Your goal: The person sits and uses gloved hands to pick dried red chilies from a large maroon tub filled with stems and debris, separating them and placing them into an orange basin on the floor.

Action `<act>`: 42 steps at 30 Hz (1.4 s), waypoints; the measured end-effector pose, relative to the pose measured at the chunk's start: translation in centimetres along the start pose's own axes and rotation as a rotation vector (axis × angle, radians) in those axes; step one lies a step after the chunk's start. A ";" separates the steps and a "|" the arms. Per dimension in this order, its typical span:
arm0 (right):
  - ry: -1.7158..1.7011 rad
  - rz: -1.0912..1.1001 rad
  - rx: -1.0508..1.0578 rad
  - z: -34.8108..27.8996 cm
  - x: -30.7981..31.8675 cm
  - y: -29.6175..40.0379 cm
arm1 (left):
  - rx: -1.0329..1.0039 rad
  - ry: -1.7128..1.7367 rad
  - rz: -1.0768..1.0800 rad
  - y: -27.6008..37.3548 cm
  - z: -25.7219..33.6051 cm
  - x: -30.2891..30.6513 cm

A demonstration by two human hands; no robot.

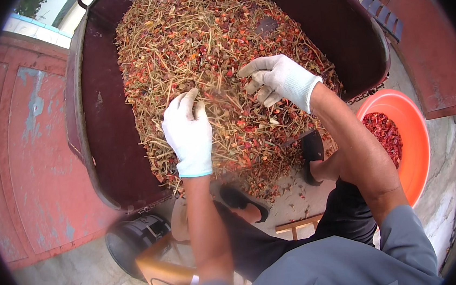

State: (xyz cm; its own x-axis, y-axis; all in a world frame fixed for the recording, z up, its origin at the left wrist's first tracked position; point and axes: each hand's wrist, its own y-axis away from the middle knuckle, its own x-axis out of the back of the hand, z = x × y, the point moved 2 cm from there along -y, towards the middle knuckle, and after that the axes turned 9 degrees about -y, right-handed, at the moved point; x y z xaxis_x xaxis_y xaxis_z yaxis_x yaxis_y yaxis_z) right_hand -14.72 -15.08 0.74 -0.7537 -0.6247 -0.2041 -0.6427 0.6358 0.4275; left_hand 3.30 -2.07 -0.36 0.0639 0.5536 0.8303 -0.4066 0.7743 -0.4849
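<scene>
A large heap of dried red pepper pieces mixed with straw-like stems [187, 44] fills a dark maroon metal cart bed [105, 112] and spills at its near end. My left hand [188, 129], in a white work glove with worn beige fingertips, is over the near left part of the heap, fingers slightly bent; whether anything is between them cannot be told. My right hand [281, 78], gloved alike, hovers over the right part with thumb and fingers curled and apart, nothing plainly in it. An orange-red plastic basin [414, 138] holding red pepper pieces [384, 137] stands at the right.
Black shoes [243, 202] are beneath the near end, with fallen bits on the concrete floor around them. A black cylindrical tank [131, 240] and a wooden stool [161, 262] are at lower left. A wooden frame piece [300, 225] lies between the legs. Red doors flank the cart.
</scene>
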 end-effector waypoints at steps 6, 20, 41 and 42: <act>-0.178 0.007 0.052 0.0 -0.5 0.5 | -0.244 -0.215 0.022 0.5 1.7 -0.5; -0.204 -0.006 0.058 0.4 -0.9 0.6 | 0.098 0.218 -0.044 0.5 -1.3 0.0; -0.351 0.069 0.069 0.3 -0.3 0.2 | -0.278 -0.239 -0.001 0.0 1.0 -1.4; -0.345 0.070 0.065 0.4 -0.2 0.2 | -0.285 -0.293 0.045 -0.2 0.6 -1.3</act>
State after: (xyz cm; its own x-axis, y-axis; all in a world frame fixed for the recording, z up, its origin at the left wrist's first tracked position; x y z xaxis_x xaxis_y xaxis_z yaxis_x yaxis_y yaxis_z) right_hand -14.78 -14.68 0.52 -0.7910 -0.3956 -0.4668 -0.5869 0.7061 0.3962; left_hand 2.77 -3.14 -1.14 -0.2273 0.5102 0.8295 -0.1319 0.8278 -0.5453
